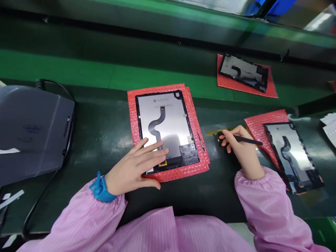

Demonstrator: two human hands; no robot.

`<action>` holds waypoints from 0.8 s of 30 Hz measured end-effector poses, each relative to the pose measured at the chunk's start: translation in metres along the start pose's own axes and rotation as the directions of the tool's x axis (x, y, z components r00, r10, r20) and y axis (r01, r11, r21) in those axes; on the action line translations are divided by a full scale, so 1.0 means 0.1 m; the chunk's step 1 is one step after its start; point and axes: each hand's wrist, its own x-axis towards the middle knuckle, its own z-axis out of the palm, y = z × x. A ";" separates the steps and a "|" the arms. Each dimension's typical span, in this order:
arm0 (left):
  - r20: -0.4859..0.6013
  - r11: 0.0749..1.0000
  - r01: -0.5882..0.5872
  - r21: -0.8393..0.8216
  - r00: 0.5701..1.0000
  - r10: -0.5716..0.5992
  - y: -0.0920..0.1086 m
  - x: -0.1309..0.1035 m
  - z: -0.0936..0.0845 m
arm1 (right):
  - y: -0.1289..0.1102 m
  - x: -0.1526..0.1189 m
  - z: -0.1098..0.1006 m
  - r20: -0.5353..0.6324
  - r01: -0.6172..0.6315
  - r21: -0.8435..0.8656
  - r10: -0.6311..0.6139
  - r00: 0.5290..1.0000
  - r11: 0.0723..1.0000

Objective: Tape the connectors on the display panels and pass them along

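Note:
A tablet screen assembly (174, 129) with a silver back and a curved black flex cable (156, 123) lies on red bubble wrap (195, 122). My left hand (139, 164) rests spread over its lower left part, fingers apart, covering the lower end of the cable. To the right, my right hand (237, 143) grips a black pen-like tool (249, 140), probably tweezers, whose tip is near a strip of yellow tape (212, 133) on the dark table.
A second assembly (294, 150) on red wrap lies at the right; a third (244, 72) sits on the green ledge (162, 77) behind. A grey machine (31, 133) with a black cable (39, 201) stands at the left. White papers (331, 126) lie at the far right.

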 end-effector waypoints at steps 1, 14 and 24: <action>-0.001 1.000 0.008 -0.013 1.000 -0.008 0.00 0.00 0.01 | 0.00 0.00 0.01 -0.008 -0.001 -0.001 0.001 1.000 1.000; -0.064 0.973 0.066 -0.223 0.995 -0.082 0.06 -0.06 0.00 | -0.34 -0.65 0.45 -0.036 0.065 0.444 -0.055 0.998 0.894; -0.097 0.981 0.001 -0.192 0.995 -0.020 0.09 -0.11 0.04 | -0.68 -1.12 1.01 0.129 0.044 0.441 -0.112 0.985 0.896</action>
